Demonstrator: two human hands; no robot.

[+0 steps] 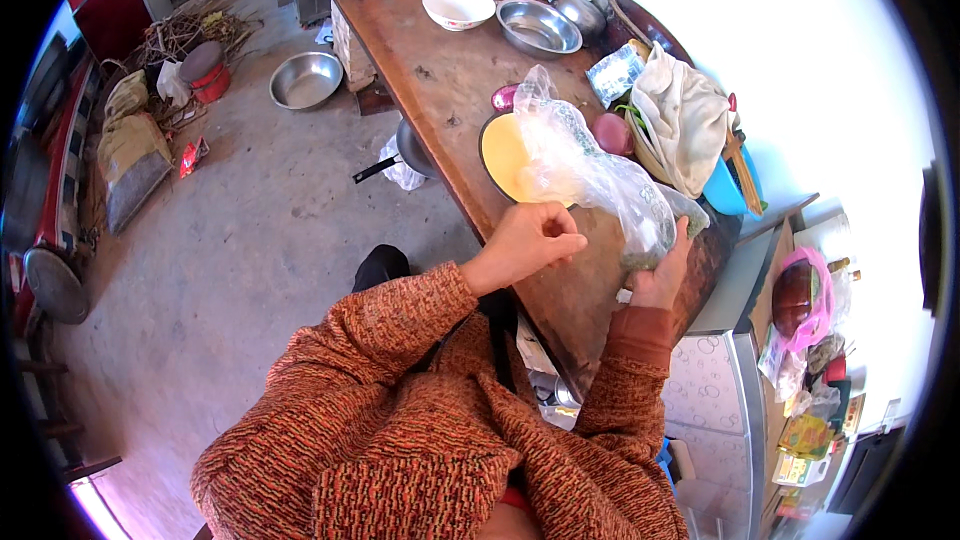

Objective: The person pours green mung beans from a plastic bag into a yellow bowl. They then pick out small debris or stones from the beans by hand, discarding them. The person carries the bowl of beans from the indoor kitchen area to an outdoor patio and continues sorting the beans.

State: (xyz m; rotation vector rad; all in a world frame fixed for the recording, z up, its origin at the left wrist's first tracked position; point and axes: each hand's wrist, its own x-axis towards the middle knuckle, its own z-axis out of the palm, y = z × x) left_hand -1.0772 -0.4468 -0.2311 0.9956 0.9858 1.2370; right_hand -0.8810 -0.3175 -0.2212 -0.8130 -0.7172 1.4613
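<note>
My right hand (662, 278) is wrapped round the lower end of a clear plastic bag (625, 190), which has some small greenish stuff in its bottom. The rest of the bag trails loosely across the table and over part of a round yellow dish (503, 155) with a dark rim. Just in front of that dish is my left hand (528, 248), closed, its thumb and forefinger curled toward each other. Whatever it may be pinching is too small or hidden to make out. A reddish-purple onion (613, 134) lies beside the bag.
On the brown wooden table (425, 60) stand a white bowl (458, 6) and a steel basin (540, 28). A pale cloth (680, 118) and a blue basin (728, 186) are by the wall. A black-handled pan (412, 152) sits below the table's left edge; another steel basin (306, 81) rests on the floor.
</note>
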